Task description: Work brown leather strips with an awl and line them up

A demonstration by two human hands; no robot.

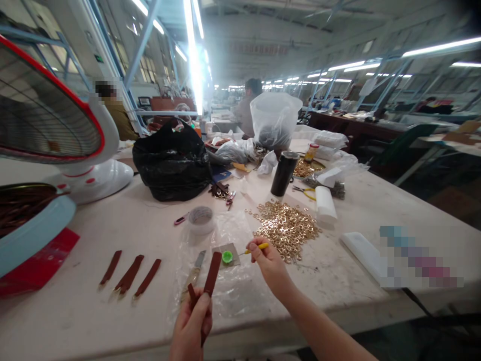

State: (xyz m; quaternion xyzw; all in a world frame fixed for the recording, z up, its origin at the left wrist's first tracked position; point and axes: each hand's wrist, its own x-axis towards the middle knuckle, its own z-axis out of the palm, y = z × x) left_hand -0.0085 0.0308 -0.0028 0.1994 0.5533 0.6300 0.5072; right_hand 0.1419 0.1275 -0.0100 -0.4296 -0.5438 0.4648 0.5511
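Brown leather strips (pixel 213 273) are pinched in my left hand (pixel 193 321), one long piece pointing up and a shorter one beside it. My right hand (pixel 265 258) holds a thin yellow-handled tool (pixel 262 246), its tip pointing left toward a small green cup (pixel 227 257) on a grey square. Just beyond my right hand lies a pile of gold metal rings (pixel 287 225). A knife (pixel 195 268) rests on clear plastic sheeting left of the green cup. Farther left, brown strips (pixel 130 273) with metal ends lie on the table.
A roll of tape (pixel 201 219), a black bag (pixel 173 163) and a black tumbler (pixel 284 174) stand beyond my hands. At the left are a red-and-white fan (pixel 90 178) and a pale basin (pixel 37 235). A white bar (pixel 366 255) lies at the right. People sit in the background.
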